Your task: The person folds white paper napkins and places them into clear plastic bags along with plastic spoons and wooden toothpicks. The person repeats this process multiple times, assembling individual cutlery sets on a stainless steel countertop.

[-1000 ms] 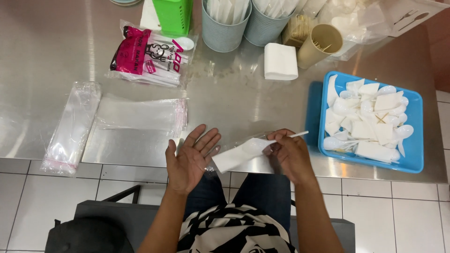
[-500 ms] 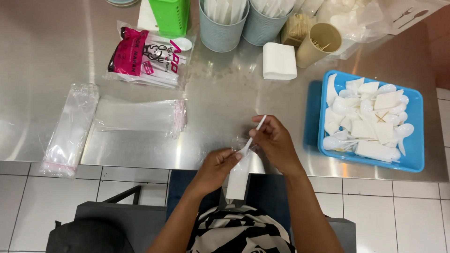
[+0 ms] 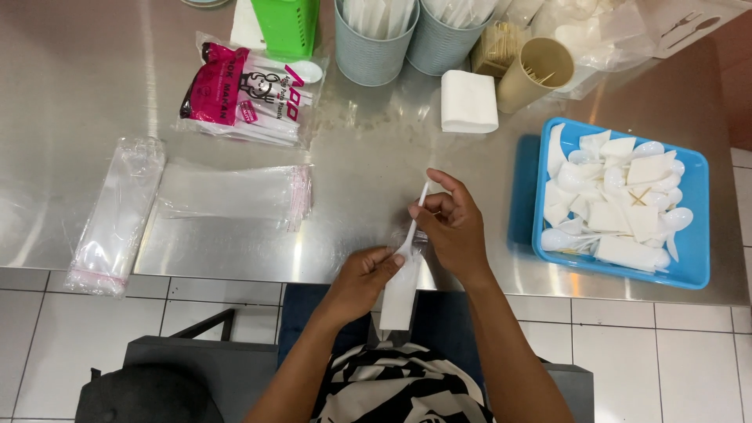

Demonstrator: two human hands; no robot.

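Observation:
My left hand grips the top of a narrow clear plastic sleeve holding a white napkin, which hangs down over the table's front edge. My right hand pinches the handle of a white plastic spoon and holds it upright, its bowl at the mouth of the sleeve. Both hands are close together at the front middle of the steel table.
A blue tray of packed napkins and spoons lies at the right. Clear empty sleeves and a longer bag lie at the left. A pink-labelled spoon packet, folded napkins, metal tins and a toothpick cup stand behind.
A second ago my left hand lay open under the flat sleeve. It has since closed on the sleeve, which now hangs down, and my right hand has turned the spoon upright over it.

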